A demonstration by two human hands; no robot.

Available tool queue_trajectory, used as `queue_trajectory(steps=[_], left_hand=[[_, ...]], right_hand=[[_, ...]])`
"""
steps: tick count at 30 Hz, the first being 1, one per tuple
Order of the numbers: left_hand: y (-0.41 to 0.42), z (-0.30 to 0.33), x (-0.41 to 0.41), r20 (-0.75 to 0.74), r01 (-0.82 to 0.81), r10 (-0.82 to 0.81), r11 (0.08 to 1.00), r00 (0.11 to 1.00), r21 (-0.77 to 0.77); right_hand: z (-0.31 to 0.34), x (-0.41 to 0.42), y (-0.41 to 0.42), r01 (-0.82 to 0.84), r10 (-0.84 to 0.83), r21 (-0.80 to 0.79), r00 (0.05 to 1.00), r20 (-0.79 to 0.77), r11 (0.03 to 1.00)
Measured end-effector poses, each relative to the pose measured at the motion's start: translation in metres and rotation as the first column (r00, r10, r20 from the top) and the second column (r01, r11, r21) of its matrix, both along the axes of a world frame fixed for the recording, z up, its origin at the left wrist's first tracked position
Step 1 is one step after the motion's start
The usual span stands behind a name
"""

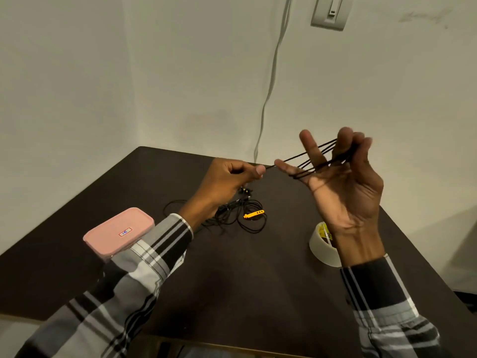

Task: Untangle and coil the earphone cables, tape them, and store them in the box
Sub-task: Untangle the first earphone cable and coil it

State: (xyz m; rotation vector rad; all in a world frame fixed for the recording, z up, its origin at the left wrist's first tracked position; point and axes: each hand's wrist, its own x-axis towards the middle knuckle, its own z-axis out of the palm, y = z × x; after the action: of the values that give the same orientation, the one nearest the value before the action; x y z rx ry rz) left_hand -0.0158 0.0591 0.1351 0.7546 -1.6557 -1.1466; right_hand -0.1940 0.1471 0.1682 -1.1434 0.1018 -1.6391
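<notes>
Dark brown desk (pixel 258 275), corner pointing to 12 o'clock, against off-white walls. White wall cord (pixel 271 81) hangs down to the desk's far edge; light switch plate (pixel 331 11) at 1 o'clock.

Pink box (pixel 118 232), lid on, at 9 o'clock on the desk, partly behind the left plaid sleeve (pixel 144 259); contents not visible.

Right hand (pixel 343 192) raised palm-up at 3 o'clock, above the desk. Grip: thumb and first finger spread, other fingers curled, black earphone cable (pixel 312 161) looped several turns across thumb and fingers. Loops' long axis runs 8 to 2 o'clock.

Left hand (pixel 229 179) at centre, grip closed, thumb and forefinger pinching the cable's free end, which runs taut toward 3 o'clock into the loops.

Tape roll (pixel 324 244) standing on edge on the desk at 4 o'clock, partly hidden by the right wrist.

Tangled pile of black earphone cables (pixel 240 215) lies on the desk at centre, under the left hand, with earbuds (pixel 245 191) at its far side and a small yellow clip (pixel 254 214) on it, long axis 8 to 2 o'clock.
</notes>
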Motion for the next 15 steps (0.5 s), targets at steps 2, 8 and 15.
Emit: queue_trajectory(steps=[2, 8, 15], left_hand=[[0.002, -0.010, -0.004, 0.056, 0.024, -0.024, 1.000, 0.998, 0.014], [0.010, -0.018, -0.006, 0.195, 0.071, -0.065, 0.997, 0.979, -0.024], [0.014, 0.000, 0.006, 0.155, 0.049, -0.021, 0.983, 0.988, -0.176]], right_hand=[[0.008, 0.006, -0.001, 0.115, -0.122, 0.066, 0.987, 0.107, 0.991], [-0.008, 0.002, -0.020, 0.597, -0.573, -0.042, 0.745, -0.341, 0.801], [-0.026, 0.002, -0.025, 0.508, -0.513, -0.310, 0.326, -0.794, 0.803]])
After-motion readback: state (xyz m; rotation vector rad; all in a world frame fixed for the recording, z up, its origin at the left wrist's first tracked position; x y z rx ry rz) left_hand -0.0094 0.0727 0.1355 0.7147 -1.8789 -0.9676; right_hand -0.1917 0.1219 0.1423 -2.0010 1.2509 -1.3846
